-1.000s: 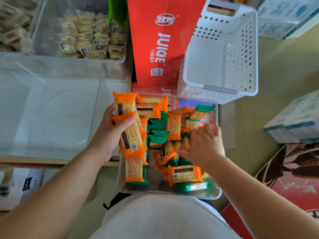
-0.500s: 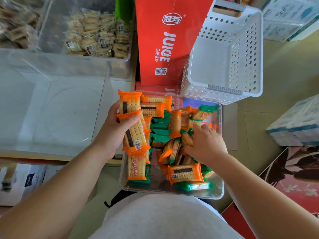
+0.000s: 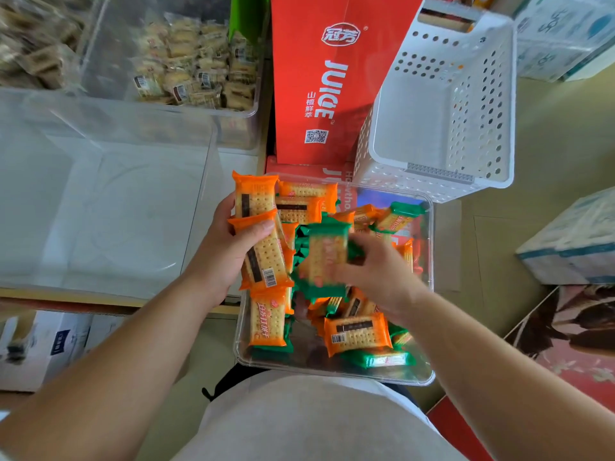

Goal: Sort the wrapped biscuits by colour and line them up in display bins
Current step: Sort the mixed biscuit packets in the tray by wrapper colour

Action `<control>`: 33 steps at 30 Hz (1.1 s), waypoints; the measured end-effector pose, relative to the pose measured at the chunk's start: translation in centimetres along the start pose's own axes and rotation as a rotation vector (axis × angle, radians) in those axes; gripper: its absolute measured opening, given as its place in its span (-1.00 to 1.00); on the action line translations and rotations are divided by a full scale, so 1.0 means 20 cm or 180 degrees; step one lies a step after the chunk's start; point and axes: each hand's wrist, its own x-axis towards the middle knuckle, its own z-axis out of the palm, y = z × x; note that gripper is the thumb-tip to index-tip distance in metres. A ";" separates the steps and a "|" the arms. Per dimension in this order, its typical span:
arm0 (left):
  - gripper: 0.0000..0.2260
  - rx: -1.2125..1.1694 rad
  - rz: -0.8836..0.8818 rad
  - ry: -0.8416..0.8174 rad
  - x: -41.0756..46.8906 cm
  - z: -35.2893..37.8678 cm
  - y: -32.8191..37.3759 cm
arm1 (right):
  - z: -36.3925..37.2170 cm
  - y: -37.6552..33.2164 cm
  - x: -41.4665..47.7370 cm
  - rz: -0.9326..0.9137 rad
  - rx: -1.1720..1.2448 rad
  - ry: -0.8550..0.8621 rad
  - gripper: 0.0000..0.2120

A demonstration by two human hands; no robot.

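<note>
— Where are the biscuits?
— Most lie mixed, orange and green, in a clear tray [image 3: 429,327] on the person's lap. One orange packet [image 3: 357,334] lies flat by the near edge, with a green one [image 3: 377,359] at the near right corner.

— And the left grip [image 3: 223,257]?
— It is closed around a stack of orange packets [image 3: 263,247] over the tray's far left corner, with the thumb across the top one.

— The right grip [image 3: 379,271]?
— Its fingers are curled on a green packet [image 3: 327,252], held above the tray's middle just beside the orange stack. That packet is blurred.

— Around the tray?
— A big clear bin [image 3: 133,201] stands left of it. Beyond are a red juice box [image 3: 332,78] and a white basket [image 3: 442,104]. A bin of pale snacks [image 3: 196,71] sits at far left.
</note>
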 end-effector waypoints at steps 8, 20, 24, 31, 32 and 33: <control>-0.37 -0.0042 -0.0002 -0.0002 0.00 -0.01 -0.01 | 0.05 0.12 0.12 0.0157 -0.1212 -0.0164 -0.68; -0.36 -0.0040 0.0026 -0.0024 0.00 -0.01 -0.01 | 0.13 0.14 0.12 -0.0069 -0.3031 0.0363 -0.58; -0.40 -0.0057 0.0038 -0.0043 0.00 -0.01 0.00 | 0.26 0.24 0.12 -0.0019 -0.2609 0.0290 -0.50; -0.36 -0.0005 0.0003 -0.0034 0.00 -0.02 -0.01 | 0.19 0.29 0.18 -0.0775 -0.4051 0.0244 -0.49; -0.38 -0.0008 0.0007 -0.0031 0.00 -0.01 -0.01 | 0.18 0.30 0.19 -0.0893 -0.4178 0.0214 -0.48; -0.39 -0.0014 0.0009 -0.0031 0.00 -0.01 -0.01 | 0.16 0.32 0.21 -0.1025 -0.4229 0.0176 -0.46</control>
